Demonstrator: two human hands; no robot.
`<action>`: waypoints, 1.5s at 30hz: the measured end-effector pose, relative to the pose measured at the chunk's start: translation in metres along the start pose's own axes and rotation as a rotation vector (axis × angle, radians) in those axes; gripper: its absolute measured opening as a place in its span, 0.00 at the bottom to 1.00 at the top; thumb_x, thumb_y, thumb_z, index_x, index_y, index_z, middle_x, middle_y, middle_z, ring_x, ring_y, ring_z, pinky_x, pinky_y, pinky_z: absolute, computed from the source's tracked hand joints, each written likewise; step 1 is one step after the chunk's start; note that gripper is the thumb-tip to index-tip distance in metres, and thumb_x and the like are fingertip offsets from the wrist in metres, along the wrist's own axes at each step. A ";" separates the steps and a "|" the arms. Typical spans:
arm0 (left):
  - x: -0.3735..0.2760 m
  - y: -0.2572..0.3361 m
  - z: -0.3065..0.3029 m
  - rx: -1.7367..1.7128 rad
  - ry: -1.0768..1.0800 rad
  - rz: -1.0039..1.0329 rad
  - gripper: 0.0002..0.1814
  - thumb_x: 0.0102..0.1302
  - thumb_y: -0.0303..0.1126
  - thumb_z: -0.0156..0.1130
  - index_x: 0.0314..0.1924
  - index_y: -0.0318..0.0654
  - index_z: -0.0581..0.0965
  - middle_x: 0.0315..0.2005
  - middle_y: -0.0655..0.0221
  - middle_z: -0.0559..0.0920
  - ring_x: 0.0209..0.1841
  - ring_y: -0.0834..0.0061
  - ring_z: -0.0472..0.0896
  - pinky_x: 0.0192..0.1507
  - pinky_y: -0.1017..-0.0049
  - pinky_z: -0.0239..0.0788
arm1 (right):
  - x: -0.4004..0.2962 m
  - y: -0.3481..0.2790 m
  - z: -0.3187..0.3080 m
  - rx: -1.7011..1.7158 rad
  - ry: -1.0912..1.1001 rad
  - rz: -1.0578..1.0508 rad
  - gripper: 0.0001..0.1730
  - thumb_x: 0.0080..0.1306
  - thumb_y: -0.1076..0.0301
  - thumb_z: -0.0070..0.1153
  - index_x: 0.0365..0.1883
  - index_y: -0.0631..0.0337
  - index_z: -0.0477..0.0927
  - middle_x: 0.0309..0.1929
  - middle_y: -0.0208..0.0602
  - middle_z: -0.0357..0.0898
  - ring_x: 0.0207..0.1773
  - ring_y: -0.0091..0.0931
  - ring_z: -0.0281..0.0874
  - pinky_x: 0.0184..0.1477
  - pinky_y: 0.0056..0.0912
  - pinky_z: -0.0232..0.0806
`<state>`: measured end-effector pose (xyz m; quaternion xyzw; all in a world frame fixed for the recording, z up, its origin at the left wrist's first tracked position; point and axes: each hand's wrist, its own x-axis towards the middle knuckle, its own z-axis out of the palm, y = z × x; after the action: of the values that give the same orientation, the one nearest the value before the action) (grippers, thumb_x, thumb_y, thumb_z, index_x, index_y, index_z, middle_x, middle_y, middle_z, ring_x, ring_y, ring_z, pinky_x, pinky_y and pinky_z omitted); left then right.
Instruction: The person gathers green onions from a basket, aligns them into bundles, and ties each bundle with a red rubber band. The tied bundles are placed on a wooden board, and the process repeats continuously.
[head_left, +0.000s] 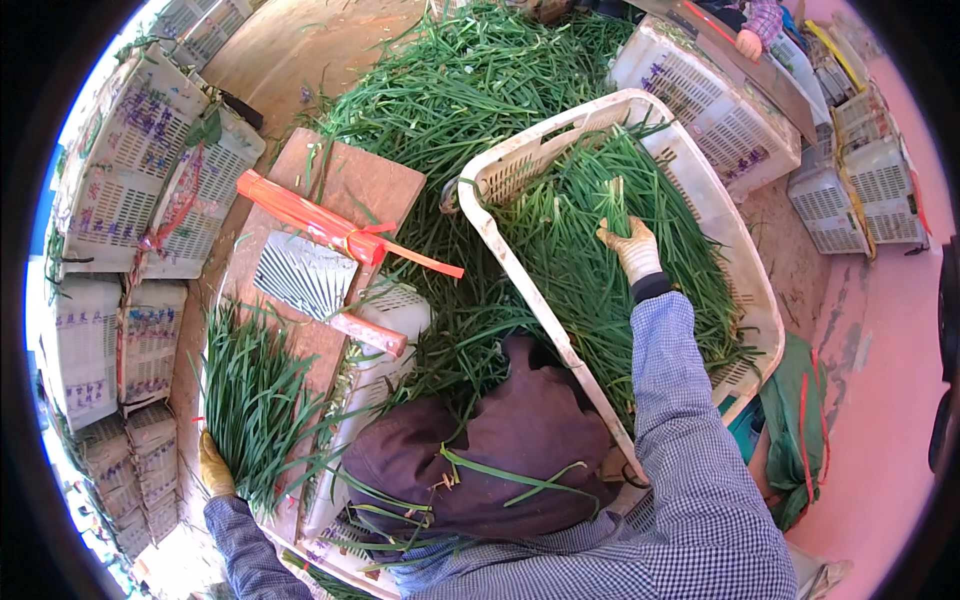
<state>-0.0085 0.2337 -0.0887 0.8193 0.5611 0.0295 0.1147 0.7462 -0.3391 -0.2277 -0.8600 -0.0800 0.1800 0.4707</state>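
Observation:
My right hand (634, 246), in a pale work glove, grips a small bunch of garlic chives (616, 196) by its pale stem ends. It is over a white plastic crate (517, 279) heaped with loose green chives (566, 277). At lower left, my gloved left hand (215, 466) touches the outer side of a larger chive bundle (259, 397) lying on a wooden board (367, 176); its fingers are partly hidden. Beyond the bundle, a cleaver (306, 276) with a reddish handle lies on the board. A bundle of orange-red plastic ties (311, 216) rests behind the blade.
A big pile of chives (457, 82) covers the floor ahead. Stacked white crates (139, 150) line the left. More crates (709, 105) stand at upper right, near another person's hand (748, 45). A green sack (795, 427) leans by the pink floor at right. Loose leaves lie across my dark-covered lap (480, 480).

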 end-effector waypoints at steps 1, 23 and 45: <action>-0.002 0.002 0.000 0.034 0.016 -0.026 0.30 0.81 0.54 0.42 0.71 0.44 0.71 0.62 0.53 0.79 0.63 0.54 0.78 0.65 0.66 0.66 | -0.006 -0.007 -0.005 0.175 -0.017 -0.005 0.27 0.60 0.68 0.72 0.57 0.64 0.79 0.47 0.42 0.86 0.47 0.36 0.84 0.57 0.37 0.73; -0.290 0.457 0.010 -1.316 -0.605 0.639 0.15 0.72 0.24 0.61 0.57 0.31 0.80 0.47 0.66 0.86 0.46 0.78 0.83 0.50 0.78 0.75 | -0.175 -0.241 -0.022 1.533 -0.335 -0.412 0.27 0.67 0.70 0.64 0.64 0.62 0.75 0.43 0.27 0.82 0.49 0.29 0.80 0.65 0.57 0.71; -0.264 0.399 -0.043 -0.699 0.317 0.673 0.14 0.63 0.34 0.68 0.48 0.40 0.83 0.38 0.58 0.85 0.42 0.54 0.82 0.51 0.61 0.72 | -0.339 -0.318 0.047 1.450 -0.643 -0.386 0.24 0.63 0.71 0.67 0.58 0.62 0.79 0.41 0.29 0.75 0.48 0.28 0.74 0.57 0.48 0.77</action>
<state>0.2509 -0.1420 0.0630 0.8527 0.2334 0.3747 0.2794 0.4258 -0.2336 0.0951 -0.2190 -0.2214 0.3410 0.8870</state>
